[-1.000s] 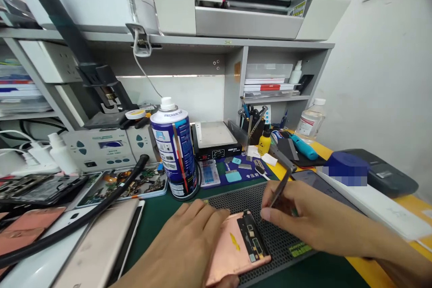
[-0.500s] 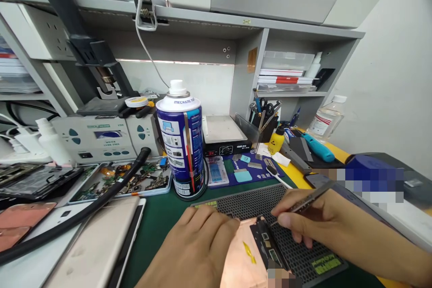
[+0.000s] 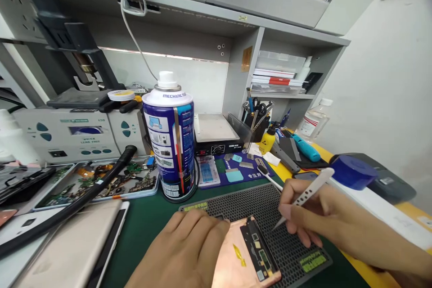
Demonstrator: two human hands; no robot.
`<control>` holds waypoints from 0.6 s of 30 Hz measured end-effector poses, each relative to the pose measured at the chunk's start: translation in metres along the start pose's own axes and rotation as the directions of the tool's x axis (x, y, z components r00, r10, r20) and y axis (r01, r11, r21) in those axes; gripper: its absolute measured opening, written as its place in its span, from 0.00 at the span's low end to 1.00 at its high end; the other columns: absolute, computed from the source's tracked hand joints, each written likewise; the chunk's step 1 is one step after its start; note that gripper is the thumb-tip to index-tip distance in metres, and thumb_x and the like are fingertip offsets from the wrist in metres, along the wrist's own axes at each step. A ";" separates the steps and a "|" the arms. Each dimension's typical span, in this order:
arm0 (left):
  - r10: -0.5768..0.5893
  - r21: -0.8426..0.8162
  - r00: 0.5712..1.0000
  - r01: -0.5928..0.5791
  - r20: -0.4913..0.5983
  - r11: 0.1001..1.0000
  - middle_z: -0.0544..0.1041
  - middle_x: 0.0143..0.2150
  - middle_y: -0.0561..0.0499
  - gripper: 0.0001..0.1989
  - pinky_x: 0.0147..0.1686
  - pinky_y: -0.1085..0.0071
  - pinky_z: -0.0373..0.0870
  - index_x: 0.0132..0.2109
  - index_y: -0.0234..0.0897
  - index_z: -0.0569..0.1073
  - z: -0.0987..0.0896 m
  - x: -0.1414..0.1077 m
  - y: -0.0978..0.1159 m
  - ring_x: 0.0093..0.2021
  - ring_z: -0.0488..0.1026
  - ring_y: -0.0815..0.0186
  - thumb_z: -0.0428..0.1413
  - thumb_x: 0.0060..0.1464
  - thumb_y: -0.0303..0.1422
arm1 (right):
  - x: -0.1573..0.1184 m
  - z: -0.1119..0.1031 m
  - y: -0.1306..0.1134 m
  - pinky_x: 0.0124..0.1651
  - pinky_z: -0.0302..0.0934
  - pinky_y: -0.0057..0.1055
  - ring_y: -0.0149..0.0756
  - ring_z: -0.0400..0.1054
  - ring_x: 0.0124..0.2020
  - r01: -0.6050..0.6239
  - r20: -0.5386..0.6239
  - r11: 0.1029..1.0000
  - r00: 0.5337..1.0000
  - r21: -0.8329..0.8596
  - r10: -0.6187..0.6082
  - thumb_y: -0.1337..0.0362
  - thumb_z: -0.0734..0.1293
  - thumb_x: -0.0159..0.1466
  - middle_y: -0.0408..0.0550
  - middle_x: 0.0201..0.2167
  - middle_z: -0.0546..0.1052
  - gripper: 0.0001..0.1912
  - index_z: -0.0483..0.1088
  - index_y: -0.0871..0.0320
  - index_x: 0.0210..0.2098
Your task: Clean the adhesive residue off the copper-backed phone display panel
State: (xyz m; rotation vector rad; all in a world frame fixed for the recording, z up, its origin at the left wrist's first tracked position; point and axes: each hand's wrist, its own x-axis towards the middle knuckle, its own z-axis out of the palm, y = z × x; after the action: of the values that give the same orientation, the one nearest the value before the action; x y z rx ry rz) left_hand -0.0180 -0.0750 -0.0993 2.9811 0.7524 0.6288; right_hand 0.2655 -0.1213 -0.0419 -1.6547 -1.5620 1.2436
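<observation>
Near the bottom centre, my left hand [image 3: 189, 247] rests over the left part of a copper-coloured panel [image 3: 229, 274], its fingers together on the panel's upper edge. A dark strip with small parts [image 3: 259, 248] runs down the panel's right side, and a piece of yellow tape [image 3: 239, 255] sticks to the copper. My right hand [image 3: 307, 216] pinches silver tweezers [image 3: 308, 192], whose tips point down at the mat just right of the panel without touching it. The panel lies on a dark perforated mat [image 3: 249, 198].
A blue spray can [image 3: 170, 144] stands behind my left hand. At the left are a tray of circuit boards [image 3: 158, 184], a black hose [image 3: 97, 193] and tablet-like panels [image 3: 67, 243]. Farther back are a flat heating plate [image 3: 216, 127] and a tool holder [image 3: 258, 130].
The view has shifted, so the scene sits farther left. The tweezers have turned, showing their broad pale face, and their tips stand a little farther from the panel. My left hand stays on the panel.
</observation>
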 end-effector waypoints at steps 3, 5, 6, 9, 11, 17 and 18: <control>0.005 -0.017 1.000 -0.005 -0.028 1.000 0.80 0.49 0.53 0.21 0.51 0.65 0.71 0.59 0.42 0.70 0.001 -0.001 -0.001 0.48 0.76 0.60 0.54 0.66 0.47 | 0.002 0.004 -0.003 0.20 0.59 0.20 0.27 0.70 0.20 0.007 0.061 0.980 0.998 0.199 -0.019 0.56 0.73 0.64 0.42 0.25 0.78 0.15 0.67 0.57 0.33; -0.017 -0.029 1.000 0.018 0.008 0.999 0.80 0.49 0.53 0.22 0.51 0.64 0.71 0.60 0.42 0.70 -0.001 0.000 0.000 0.49 0.77 0.59 0.53 0.66 0.48 | 0.004 0.010 -0.002 0.19 0.58 0.18 0.25 0.70 0.19 -0.020 0.112 0.957 0.994 0.289 -0.013 0.56 0.73 0.64 0.43 0.27 0.80 0.15 0.66 0.58 0.33; -0.029 -0.034 0.999 0.031 0.042 0.999 0.80 0.50 0.52 0.23 0.51 0.63 0.71 0.60 0.41 0.70 -0.002 0.001 0.001 0.48 0.76 0.58 0.53 0.66 0.48 | 0.006 0.013 -0.001 0.19 0.57 0.18 0.25 0.69 0.18 -0.034 0.126 0.947 0.992 0.318 -0.006 0.57 0.73 0.64 0.44 0.28 0.81 0.15 0.66 0.58 0.34; -0.060 -0.045 0.990 0.067 0.131 0.997 0.79 0.50 0.49 0.23 0.52 0.59 0.71 0.60 0.40 0.69 -0.005 0.003 0.004 0.49 0.75 0.56 0.53 0.65 0.48 | 0.009 0.023 0.006 0.17 0.54 0.17 0.23 0.68 0.17 -0.042 0.126 0.936 0.992 0.350 -0.003 0.56 0.72 0.65 0.43 0.29 0.81 0.14 0.65 0.58 0.34; -0.074 -0.053 0.986 0.083 0.147 0.995 0.78 0.50 0.48 0.22 0.53 0.57 0.70 0.59 0.40 0.70 -0.006 0.003 0.005 0.50 0.74 0.55 0.53 0.65 0.48 | 0.008 0.028 0.009 0.17 0.53 0.18 0.23 0.67 0.16 -0.036 0.119 0.946 0.993 0.321 -0.002 0.56 0.72 0.66 0.43 0.29 0.81 0.14 0.65 0.57 0.35; -0.091 -0.050 0.987 0.099 0.133 0.994 0.78 0.50 0.48 0.18 0.53 0.56 0.69 0.57 0.39 0.71 -0.007 0.004 0.008 0.50 0.74 0.54 0.52 0.66 0.44 | 0.001 0.042 0.003 0.20 0.47 0.20 0.21 0.59 0.16 -0.061 0.072 0.983 0.996 0.175 0.049 0.53 0.69 0.68 0.40 0.24 0.78 0.14 0.65 0.56 0.35; -0.094 -0.046 0.987 0.101 0.131 0.994 0.78 0.49 0.48 0.17 0.53 0.57 0.69 0.57 0.39 0.71 -0.007 0.004 0.008 0.49 0.74 0.55 0.52 0.67 0.42 | 0.000 0.044 -0.001 0.21 0.47 0.21 0.21 0.58 0.16 -0.075 0.058 0.983 0.996 0.166 0.066 0.53 0.70 0.67 0.39 0.23 0.78 0.15 0.65 0.56 0.34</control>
State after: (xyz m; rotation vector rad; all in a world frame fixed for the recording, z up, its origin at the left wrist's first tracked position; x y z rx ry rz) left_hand -0.0135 -0.0809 -0.0902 2.8827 0.8517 0.4398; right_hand 0.2263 -0.1306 -0.0602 -1.5936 -1.3970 1.4245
